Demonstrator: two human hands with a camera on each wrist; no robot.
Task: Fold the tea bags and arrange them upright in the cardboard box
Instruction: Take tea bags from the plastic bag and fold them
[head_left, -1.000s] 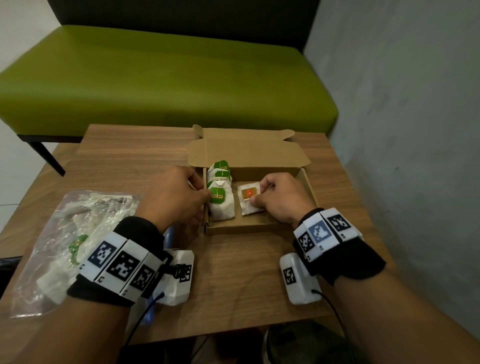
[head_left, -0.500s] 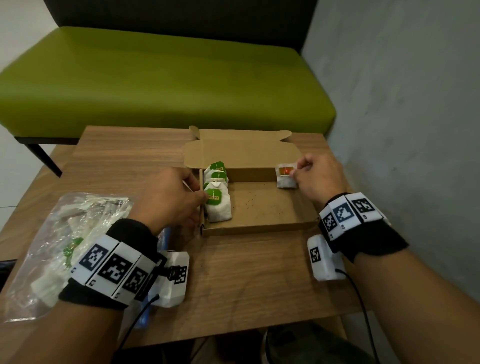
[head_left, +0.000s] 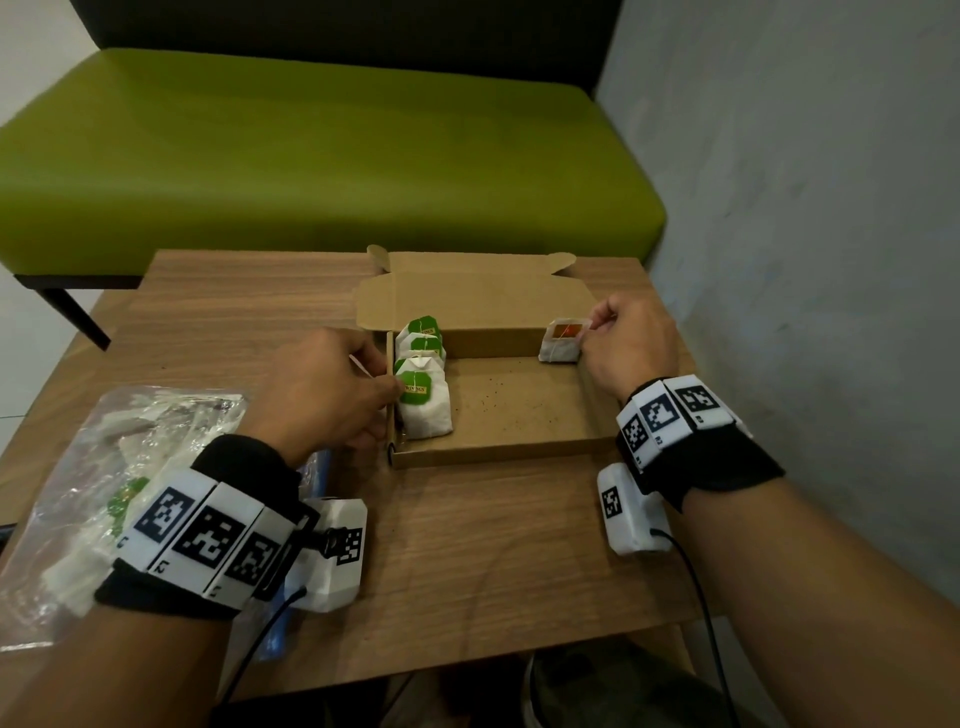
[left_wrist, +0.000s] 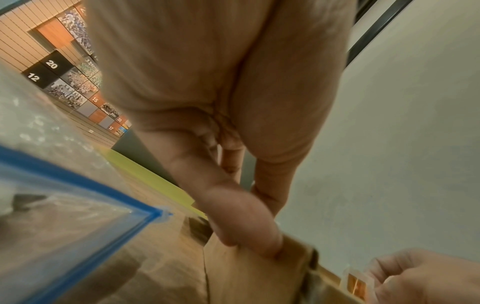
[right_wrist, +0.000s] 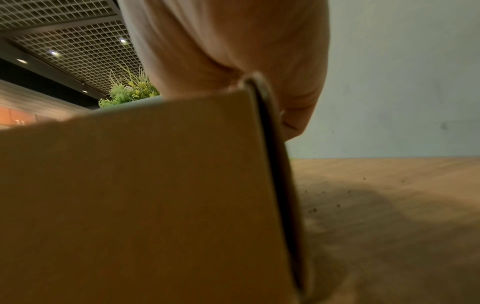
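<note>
Wooden table (head_left: 467, 545) holds the cardboard box (head_left: 519, 415): three green-tagged tea bags (head_left: 423, 400) stand along its left wall, steadied by the left hand (head_left: 322, 389) pinching the nearest, while the right hand (head_left: 631, 343) pinches an orange-tagged tea bag (head_left: 561, 342) into the far-right corner, more waiting in the plastic bag (head_left: 104, 467).

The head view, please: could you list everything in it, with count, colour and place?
cardboard box: one, brown, lid open, table centre.
green-tagged tea bags: three, white, upright in a row along the box's left wall.
orange-tagged tea bag: one, white, box's far right corner.
plastic bag: one, clear, blue-edged, table's left.
table: one, brown wood.
bench: one, green seat, behind the table.
wall: grey, right.
left hand: at the box's left wall, touching the nearest green-tagged bag.
right hand: pinches the orange-tagged bag.
</note>
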